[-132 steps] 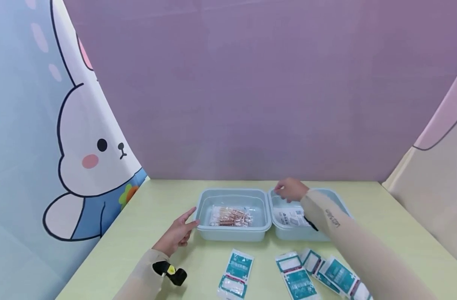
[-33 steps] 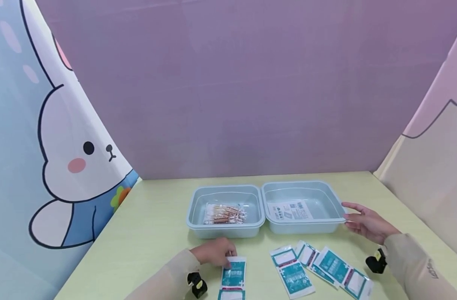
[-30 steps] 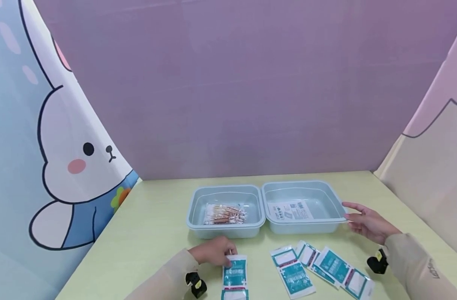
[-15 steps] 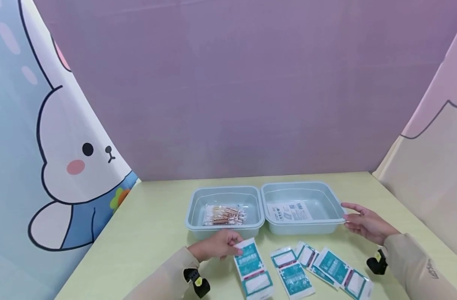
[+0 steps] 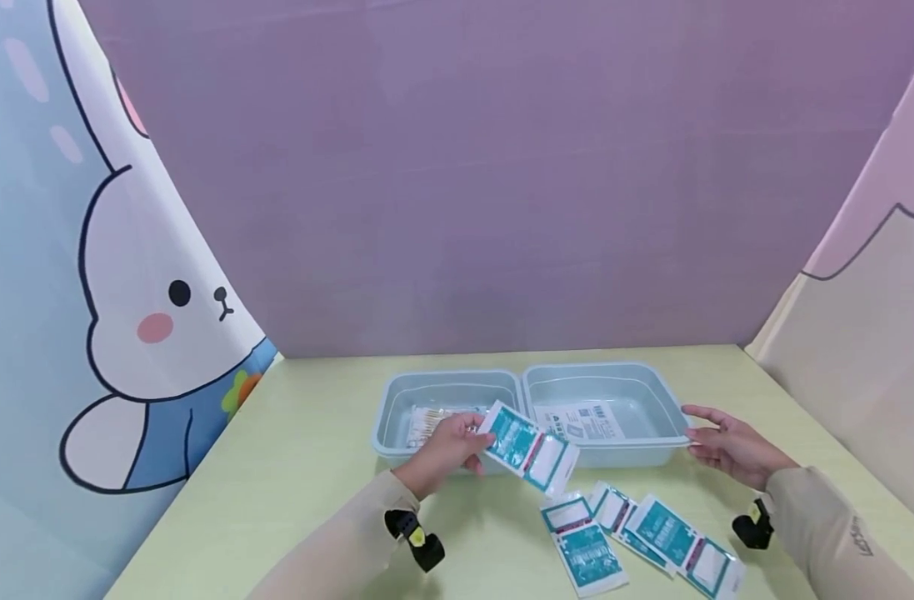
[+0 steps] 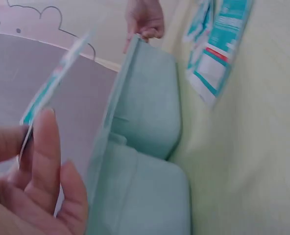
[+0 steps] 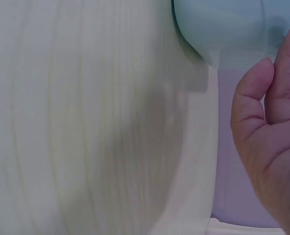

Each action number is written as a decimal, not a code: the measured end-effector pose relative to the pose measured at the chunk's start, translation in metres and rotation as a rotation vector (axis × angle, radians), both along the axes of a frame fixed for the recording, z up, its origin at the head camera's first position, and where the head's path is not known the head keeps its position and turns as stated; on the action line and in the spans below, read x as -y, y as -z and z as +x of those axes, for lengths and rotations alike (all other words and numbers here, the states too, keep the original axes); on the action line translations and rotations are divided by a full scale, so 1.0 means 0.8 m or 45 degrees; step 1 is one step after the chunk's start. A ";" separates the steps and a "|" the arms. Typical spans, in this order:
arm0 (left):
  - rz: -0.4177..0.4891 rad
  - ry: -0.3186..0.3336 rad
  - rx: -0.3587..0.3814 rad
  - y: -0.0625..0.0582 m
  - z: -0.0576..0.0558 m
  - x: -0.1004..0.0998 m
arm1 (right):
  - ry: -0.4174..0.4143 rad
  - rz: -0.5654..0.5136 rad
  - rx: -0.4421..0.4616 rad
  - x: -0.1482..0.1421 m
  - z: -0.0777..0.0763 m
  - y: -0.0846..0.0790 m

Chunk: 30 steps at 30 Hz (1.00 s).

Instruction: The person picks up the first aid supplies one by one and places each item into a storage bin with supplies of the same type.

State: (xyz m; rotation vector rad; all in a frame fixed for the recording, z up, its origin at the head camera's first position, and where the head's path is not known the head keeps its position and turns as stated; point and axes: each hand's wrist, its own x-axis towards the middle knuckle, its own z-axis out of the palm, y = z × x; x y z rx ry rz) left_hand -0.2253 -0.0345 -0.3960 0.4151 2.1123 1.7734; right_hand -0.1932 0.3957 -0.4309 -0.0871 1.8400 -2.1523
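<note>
My left hand (image 5: 447, 450) pinches a flat teal-and-white medical packet (image 5: 531, 450) between thumb and fingers, raised in front of the two tubs. In the left wrist view the packet (image 6: 57, 78) is seen nearly edge-on, clear of the tub walls. Behind this hand stands the left light-blue tub (image 5: 397, 385), with clear-wrapped swabs (image 5: 425, 427) partly hidden by the hand. My right hand (image 5: 737, 446) touches the right end of the right light-blue tub (image 5: 606, 454), index finger and thumb extended at its rim. A white printed label (image 5: 580, 422) lies inside that tub.
On the yellow table (image 5: 277, 475) in front of the right tub lie several similar packets; one lies separately (image 5: 586, 546) and others overlap, with a top packet (image 5: 685, 546) at the right. A purple backdrop (image 5: 464, 183) rises behind the table.
The left hand, earlier at the left tub's edge, took the packet off the table, lifted it and carried it up and rightward. The right hand moved from inside the right tub to its right end.
</note>
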 end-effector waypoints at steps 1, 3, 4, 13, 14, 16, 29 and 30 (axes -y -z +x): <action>0.006 -0.017 0.001 -0.002 -0.001 -0.003 | 0.003 -0.001 -0.004 0.000 0.001 0.001; -0.005 -0.044 0.010 -0.005 -0.003 -0.009 | -0.009 -0.016 -0.017 -0.001 0.002 0.002; -0.015 -0.051 0.021 -0.006 -0.004 -0.012 | -0.013 -0.021 -0.022 -0.001 0.002 0.003; -0.045 -0.137 0.122 -0.019 -0.009 -0.027 | -0.024 -0.020 -0.025 0.001 0.001 0.007; -0.044 -0.150 0.121 -0.021 -0.010 -0.029 | -0.025 -0.019 -0.026 0.001 0.000 0.006; -0.035 -0.175 0.120 -0.024 -0.012 -0.032 | -0.029 -0.022 -0.030 0.000 0.000 0.006; 0.079 -0.195 0.181 -0.022 -0.022 -0.039 | -0.115 -0.100 -0.122 -0.004 0.000 0.012; 0.077 -0.197 0.181 -0.021 -0.022 -0.042 | -0.113 -0.102 -0.122 -0.005 0.000 0.012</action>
